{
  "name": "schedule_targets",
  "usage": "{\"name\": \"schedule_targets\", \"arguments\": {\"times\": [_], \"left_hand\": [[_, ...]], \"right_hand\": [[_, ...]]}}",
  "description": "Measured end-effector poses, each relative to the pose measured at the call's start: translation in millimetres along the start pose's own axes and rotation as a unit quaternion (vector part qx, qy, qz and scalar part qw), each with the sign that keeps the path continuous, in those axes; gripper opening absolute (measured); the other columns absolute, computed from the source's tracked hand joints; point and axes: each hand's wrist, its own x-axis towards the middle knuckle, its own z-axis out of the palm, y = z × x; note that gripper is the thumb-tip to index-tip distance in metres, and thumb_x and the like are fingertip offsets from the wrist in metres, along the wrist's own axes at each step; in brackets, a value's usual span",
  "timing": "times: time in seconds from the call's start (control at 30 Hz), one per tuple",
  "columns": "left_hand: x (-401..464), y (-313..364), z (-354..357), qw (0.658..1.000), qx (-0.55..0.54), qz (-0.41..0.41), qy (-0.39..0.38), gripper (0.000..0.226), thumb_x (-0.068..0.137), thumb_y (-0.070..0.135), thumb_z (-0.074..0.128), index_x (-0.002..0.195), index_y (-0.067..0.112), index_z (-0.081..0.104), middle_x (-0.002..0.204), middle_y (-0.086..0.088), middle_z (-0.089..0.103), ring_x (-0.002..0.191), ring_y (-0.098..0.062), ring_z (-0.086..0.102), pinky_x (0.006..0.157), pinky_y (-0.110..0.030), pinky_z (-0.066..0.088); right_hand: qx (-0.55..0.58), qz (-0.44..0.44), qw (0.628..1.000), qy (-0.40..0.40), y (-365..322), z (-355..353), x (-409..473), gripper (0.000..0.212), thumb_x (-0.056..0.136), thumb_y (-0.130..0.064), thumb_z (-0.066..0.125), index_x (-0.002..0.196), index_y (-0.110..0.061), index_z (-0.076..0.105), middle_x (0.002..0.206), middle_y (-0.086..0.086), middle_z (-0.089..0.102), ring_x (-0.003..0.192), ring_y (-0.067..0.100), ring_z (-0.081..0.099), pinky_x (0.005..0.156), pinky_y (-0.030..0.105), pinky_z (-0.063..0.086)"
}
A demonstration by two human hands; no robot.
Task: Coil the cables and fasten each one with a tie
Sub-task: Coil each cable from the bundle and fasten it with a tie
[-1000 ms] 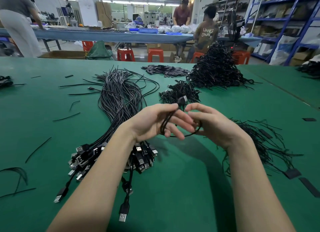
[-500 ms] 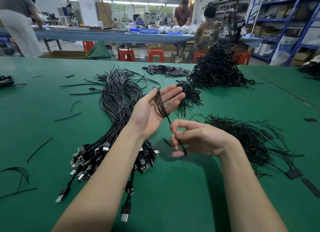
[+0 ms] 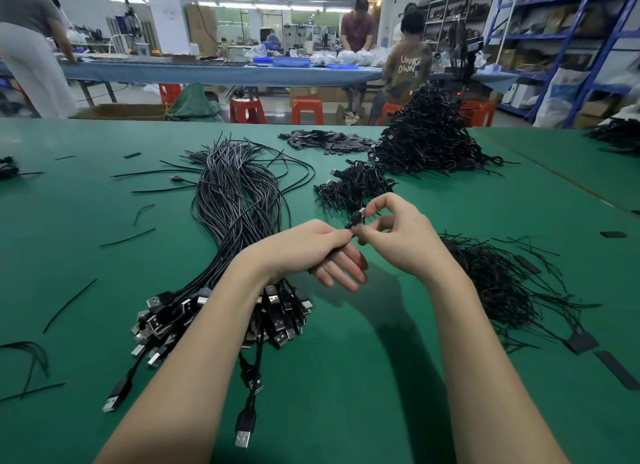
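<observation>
Above the green table, coiled cable pinched between left hand and right hand, both grasping it

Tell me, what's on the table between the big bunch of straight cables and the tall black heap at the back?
In the head view, a small pile of coiled cables lies between the straight cables and the tall heap.

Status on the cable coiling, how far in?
Done: big heap of tied coils plus a smaller pile. In hand: left hand holds one coiled cable, right hand pinches at its top. Left: the large bundle of straight cables.
</observation>
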Motion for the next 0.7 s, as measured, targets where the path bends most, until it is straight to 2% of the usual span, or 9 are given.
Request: {"name": "schedule_targets", "arguments": {"times": [0.1, 0.17, 0.23, 0.27, 0.33, 0.4, 0.53, 0.6, 0.7], "left_hand": [[9.0, -5.8, 7.0, 0.994, 0.008, 0.013, 0.112, 0.049, 0.11, 0.028, 0.027, 0.102, 0.001, 0.068, 0.094, -0.01, 0.078, 0.085, -0.025, 0.076, 0.071, -0.03, 0.058], [17.6, -7.1, 12.5, 0.975, -0.047, 0.044, 0.211, 0.045, 0.109, 0.027, 0.033, 0.1, 0.002, 0.069, 0.091, -0.012, 0.077, 0.084, -0.03, 0.075, 0.081, -0.041, 0.06], [23.3, -3.6, 16.5, 0.941, -0.152, 0.052, 0.297, 0.043, 0.108, 0.027, 0.037, 0.089, 0.005, 0.069, 0.078, -0.01, 0.072, 0.076, -0.032, 0.07, 0.081, -0.043, 0.056], [24.1, -1.7, 17.4, 0.92, -0.215, 0.048, 0.325, 0.043, 0.108, 0.028, 0.038, 0.082, 0.008, 0.067, 0.07, -0.008, 0.067, 0.068, -0.028, 0.064, 0.074, -0.041, 0.052], [23.1, 1.1, 17.9, 0.89, -0.311, 0.033, 0.333, 0.045, 0.108, 0.032, 0.036, 0.081, 0.014, 0.067, 0.069, -0.006, 0.065, 0.059, -0.023, 0.054, 0.057, -0.032, 0.045], [20.1, 3.1, 17.4, 0.871, -0.379, 0.01, 0.314, 0.047, 0.108, 0.04, 0.032, 0.088, 0.021, 0.07, 0.078, 0.004, 0.074, 0.056, -0.016, 0.063, 0.044, -0.021, 0.042], [15.0, 6.1, 15.2, 0.83, -0.462, -0.011, 0.313, 0.04, 0.107, 0.041, 0.035, 0.084, 0.025, 0.063, 0.067, 0.014, 0.071, 0.052, -0.006, 0.066, 0.04, -0.018, 0.044], [13.9, 7.7, 14.6, 0.81, -0.498, 0.003, 0.308, 0.038, 0.108, 0.038, 0.033, 0.08, 0.025, 0.056, 0.056, 0.015, 0.062, 0.045, -0.006, 0.06, 0.039, -0.015, 0.04], [15.4, 6.7, 14.2, 0.802, -0.511, 0.007, 0.308, 0.042, 0.109, 0.037, 0.03, 0.073, 0.025, 0.048, 0.051, 0.014, 0.049, 0.038, -0.005, 0.048, 0.038, -0.011, 0.034]], "right_hand": [[0.112, 0.033, 0.993, 0.029, -10.8, 7.4, 2.0, 0.015, 0.095, -0.015, 0.059, 0.097, -0.028, 0.052, 0.077, -0.006, 0.071, 0.066, 0.015, 0.055, 0.065, 0.03, 0.046], [0.165, 0.03, 0.985, 0.028, -21.4, 12.4, 1.4, 0.017, 0.096, -0.007, 0.056, 0.095, -0.024, 0.056, 0.082, -0.001, 0.066, 0.065, 0.012, 0.057, 0.064, 0.027, 0.048], [0.216, 0.021, 0.976, -0.023, -31.6, 17.8, -1.4, 0.02, 0.097, 0.001, 0.053, 0.093, -0.017, 0.06, 0.084, 0.004, 0.064, 0.061, 0.009, 0.058, 0.058, 0.022, 0.051], [0.233, 0.019, 0.971, -0.056, -35.2, 20.8, -3.5, 0.021, 0.098, 0.004, 0.052, 0.093, -0.014, 0.062, 0.083, 0.006, 0.063, 0.06, 0.011, 0.057, 0.057, 0.023, 0.054], [0.225, 0.013, 0.969, -0.099, -38.2, 25.7, -6.7, 0.015, 0.098, 0.004, 0.054, 0.097, -0.007, 0.065, 0.083, 0.01, 0.063, 0.063, 0.016, 0.058, 0.065, 0.034, 0.062], [0.21, 0.008, 0.971, -0.114, -38.6, 29.2, -9.1, 0.01, 0.097, -0.002, 0.061, 0.101, -0.002, 0.07, 0.087, 0.014, 0.066, 0.073, 0.021, 0.062, 0.079, 0.044, 0.063], [0.247, -0.007, 0.962, -0.112, -43.0, 33.8, -12.6, 0.01, 0.093, -0.001, 0.067, 0.1, -0.004, 0.075, 0.101, 0.009, 0.072, 0.083, 0.011, 0.068, 0.078, 0.035, 0.062], [0.276, -0.003, 0.956, -0.094, -44.0, 36.0, -12.7, 0.01, 0.091, 0.001, 0.07, 0.093, -0.007, 0.075, 0.11, 0.004, 0.073, 0.093, 0.009, 0.069, 0.085, 0.043, 0.06], [0.288, 0.0, 0.951, -0.113, -42.7, 35.1, -14.2, 0.011, 0.09, 0.004, 0.07, 0.093, -0.006, 0.074, 0.099, 0.01, 0.074, 0.087, 0.014, 0.066, 0.088, 0.042, 0.06]]}}
